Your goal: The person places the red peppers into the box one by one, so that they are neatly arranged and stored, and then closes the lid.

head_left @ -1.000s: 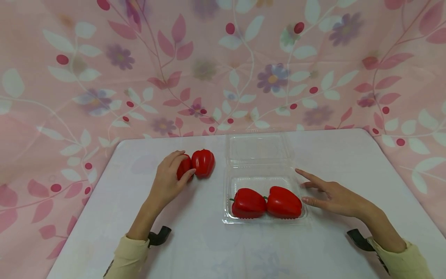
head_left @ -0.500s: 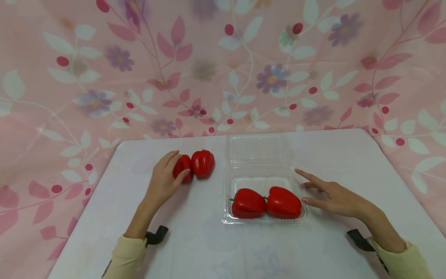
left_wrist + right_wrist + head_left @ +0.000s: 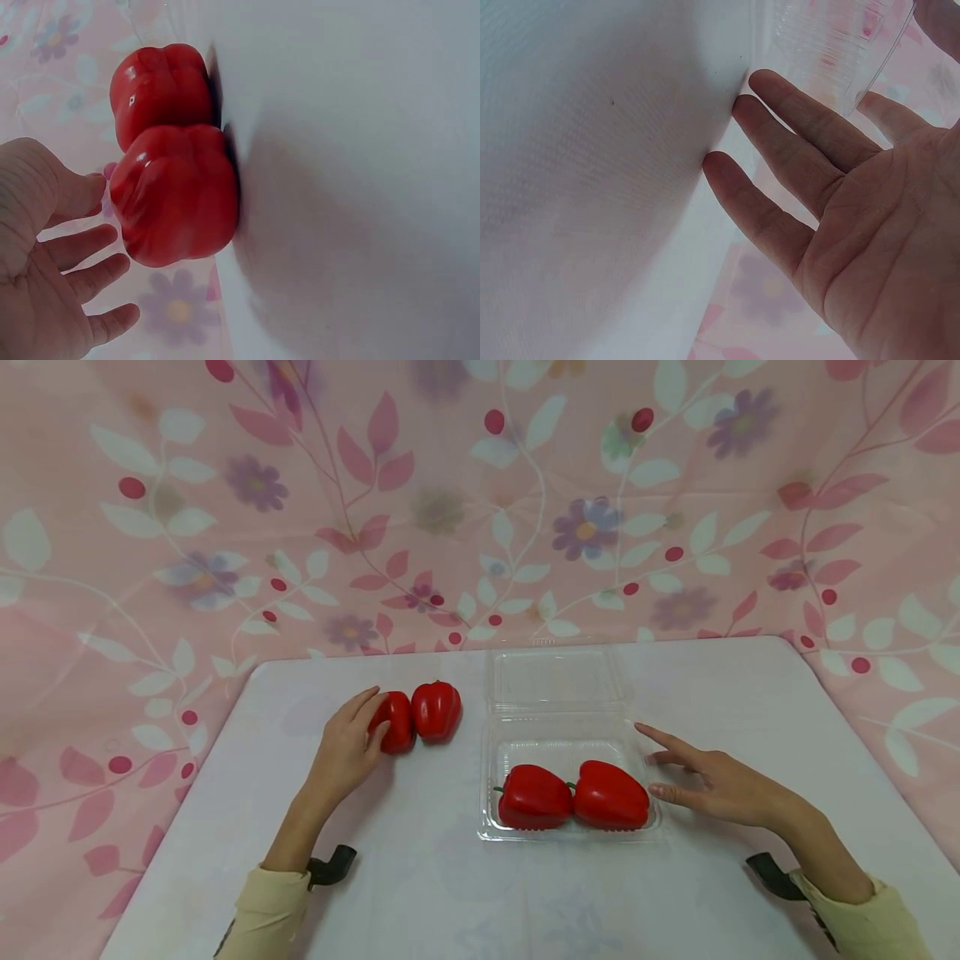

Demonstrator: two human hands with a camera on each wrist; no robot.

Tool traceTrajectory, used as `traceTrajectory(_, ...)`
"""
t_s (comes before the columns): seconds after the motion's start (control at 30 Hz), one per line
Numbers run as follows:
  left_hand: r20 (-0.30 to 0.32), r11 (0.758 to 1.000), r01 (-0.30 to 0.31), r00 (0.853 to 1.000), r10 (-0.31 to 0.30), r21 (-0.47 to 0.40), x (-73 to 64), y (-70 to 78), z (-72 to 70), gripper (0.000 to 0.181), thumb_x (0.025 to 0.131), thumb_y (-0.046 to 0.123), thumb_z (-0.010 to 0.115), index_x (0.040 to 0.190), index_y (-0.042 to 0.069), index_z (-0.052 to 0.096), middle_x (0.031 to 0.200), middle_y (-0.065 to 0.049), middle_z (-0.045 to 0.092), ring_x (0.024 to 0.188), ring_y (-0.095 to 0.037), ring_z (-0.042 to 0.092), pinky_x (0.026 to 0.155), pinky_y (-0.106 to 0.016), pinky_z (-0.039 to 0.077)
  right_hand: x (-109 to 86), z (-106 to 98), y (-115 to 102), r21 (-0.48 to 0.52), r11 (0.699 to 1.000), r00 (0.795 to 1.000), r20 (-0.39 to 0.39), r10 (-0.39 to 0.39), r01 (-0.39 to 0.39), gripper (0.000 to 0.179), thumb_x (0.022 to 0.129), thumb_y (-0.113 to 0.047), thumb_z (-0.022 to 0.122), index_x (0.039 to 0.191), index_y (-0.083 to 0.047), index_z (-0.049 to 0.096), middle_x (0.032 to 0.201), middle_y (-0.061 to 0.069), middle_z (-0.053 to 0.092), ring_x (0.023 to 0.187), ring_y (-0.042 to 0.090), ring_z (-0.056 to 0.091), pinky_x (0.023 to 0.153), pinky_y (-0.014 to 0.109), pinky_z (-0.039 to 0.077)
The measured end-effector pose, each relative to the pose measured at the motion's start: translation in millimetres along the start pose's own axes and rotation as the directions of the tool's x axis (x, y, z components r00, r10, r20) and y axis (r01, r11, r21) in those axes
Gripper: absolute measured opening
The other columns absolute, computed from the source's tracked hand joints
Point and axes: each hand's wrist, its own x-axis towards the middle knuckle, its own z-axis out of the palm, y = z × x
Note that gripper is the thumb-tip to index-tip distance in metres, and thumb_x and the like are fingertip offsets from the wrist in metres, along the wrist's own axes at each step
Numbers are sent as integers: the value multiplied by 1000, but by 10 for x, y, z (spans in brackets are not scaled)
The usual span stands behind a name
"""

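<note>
Two red bell peppers stand side by side on the left of the table in the head view: a nearer one (image 3: 400, 724) and one to its right (image 3: 437, 712). My left hand (image 3: 345, 752) is at the left side of the nearer pepper, fingers spread and relaxed, overlapping it in the head view. From the left wrist, that pepper (image 3: 180, 199) shows beyond the loose fingers. A clear plastic clamshell container (image 3: 570, 750) with its lid folded back holds two more bell peppers, left (image 3: 535, 797) and right (image 3: 611, 795). My right hand (image 3: 720, 787) rests relaxed, fingertips right at the container's right edge.
The container's raised-edge lid (image 3: 551, 681) lies toward the far table edge. A white-covered table (image 3: 420, 885) carries everything, with a pink floral cloth (image 3: 480, 510) hanging behind it. Black wrist mounts (image 3: 332, 866) jut inward below each hand.
My left hand has drawn back to the left and its thumb has come away from the nearer pepper, uncovering more of it. The right hand and the container stay put.
</note>
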Motion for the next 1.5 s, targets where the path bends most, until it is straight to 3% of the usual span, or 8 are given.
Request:
traceTrajectory(0.33,45,1000,14,999,-14,-4,-12,-33,-14,48,85,-8,66,132,-4,57,134,-25,54,124,-41,50,101,-56,42,7,-6,-6,-7,1000,1000,-5,-8,8,81,90,-46,67,157,-34,22,130,7,62,119,38,56,86,71,44)
traceTrajectory(0.73,64,998,41,997,-44,39,-21,-84,-30,51,84,-5,69,133,2,59,131,-23,55,118,-42,52,96,-58,46,22,-9,-13,-10,1000,1000,-7,-9,9,82,89,-47,67,157,-31,23,130,9,61,119,39,56,86,72,43)
traceTrajectory(1.0,72,997,65,995,-69,46,-39,-87,-45,50,85,1,71,134,4,59,127,-24,55,114,-41,51,89,-58,49,20,-7,-12,-5,1000,1000,1,2,-2,82,90,-47,66,157,-34,21,131,9,61,120,40,55,85,72,43)
traceTrajectory(1.23,95,990,133,986,-136,38,-59,-77,-59,52,87,11,74,135,6,56,122,-24,52,106,-40,49,81,-54,51,9,-3,-7,-7,1000,1000,3,5,-5,82,90,-47,66,157,-34,21,131,9,61,119,39,55,85,73,43)
traceTrajectory(1.5,79,986,161,983,-164,44,-88,-97,-57,58,83,19,81,134,5,56,113,-21,53,100,-35,48,77,-48,51,2,8,-9,-8,1000,1000,2,16,-16,83,89,-47,67,157,-35,21,131,9,61,120,40,55,85,73,43)
